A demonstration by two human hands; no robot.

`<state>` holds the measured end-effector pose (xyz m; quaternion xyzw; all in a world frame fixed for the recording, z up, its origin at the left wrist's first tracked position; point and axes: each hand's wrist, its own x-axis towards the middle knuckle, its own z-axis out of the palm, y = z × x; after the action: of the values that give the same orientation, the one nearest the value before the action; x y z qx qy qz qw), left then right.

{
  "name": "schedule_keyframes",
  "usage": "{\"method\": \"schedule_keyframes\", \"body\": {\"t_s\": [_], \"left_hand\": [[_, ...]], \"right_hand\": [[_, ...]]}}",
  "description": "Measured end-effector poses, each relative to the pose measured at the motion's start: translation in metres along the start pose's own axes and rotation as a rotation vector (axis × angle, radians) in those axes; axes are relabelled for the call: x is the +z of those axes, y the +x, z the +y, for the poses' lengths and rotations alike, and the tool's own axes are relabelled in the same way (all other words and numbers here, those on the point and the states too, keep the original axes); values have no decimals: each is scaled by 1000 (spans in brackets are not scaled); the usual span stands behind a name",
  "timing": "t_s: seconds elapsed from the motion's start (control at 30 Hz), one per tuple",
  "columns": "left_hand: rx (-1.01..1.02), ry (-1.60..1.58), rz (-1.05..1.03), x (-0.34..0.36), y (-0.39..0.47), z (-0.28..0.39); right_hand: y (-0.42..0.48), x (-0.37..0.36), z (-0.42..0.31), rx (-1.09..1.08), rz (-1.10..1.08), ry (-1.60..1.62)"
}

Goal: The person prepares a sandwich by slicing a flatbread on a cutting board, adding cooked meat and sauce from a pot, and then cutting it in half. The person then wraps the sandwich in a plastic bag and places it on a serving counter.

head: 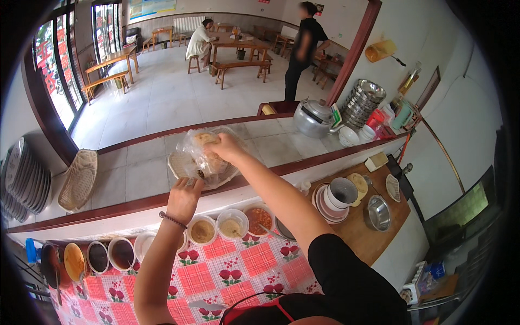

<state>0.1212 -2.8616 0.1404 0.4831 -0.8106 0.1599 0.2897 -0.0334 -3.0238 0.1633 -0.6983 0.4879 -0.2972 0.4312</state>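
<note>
A white woven plastic basket [174, 161] rests on the tiled ledge in front of me. Over it is a clear plastic bag [187, 143] with pieces of golden-brown flatbread [203, 139] in or against it. My right hand [227, 147] grips the flatbread from the right. Whether its fingers are inside the bag I cannot tell. With bent fingers, my left hand [185, 196] pinches the near edge of the bag at the basket's front rim. A small dark piece [200, 174] shows near my left fingertips.
Bowls of sauce [122, 252] and seasoning [202, 231] line the checked tablecloth [227, 260] below the ledge. An aluminium kettle [313, 118] and stacked metal bowls [361, 103] stand right. Another basket [79, 178] and stacked plates [28, 174] are left. Two people are beyond the ledge.
</note>
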Motion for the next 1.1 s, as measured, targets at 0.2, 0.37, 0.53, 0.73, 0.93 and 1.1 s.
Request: {"method": "schedule_keyframes", "body": {"t_s": [0.2,0.37,0.53,0.73,0.93,1.1], "left_hand": [[9,-30,25,0,1,2],[29,-49,5,-1,6,10],[36,-23,5,-2,8,13],[25,-3,6,-1,5,10],[44,70,-8,-2,8,10],[-14,69,-55,2,4,4]], "right_hand": [[-3,-20,27,228,-47,447],[9,-33,47,281,-90,429],[15,-34,21,197,-51,-209],[4,-34,-10,18,80,-798],[21,-47,15,-32,30,-695],[12,-68,-6,-94,150,-719]]}}
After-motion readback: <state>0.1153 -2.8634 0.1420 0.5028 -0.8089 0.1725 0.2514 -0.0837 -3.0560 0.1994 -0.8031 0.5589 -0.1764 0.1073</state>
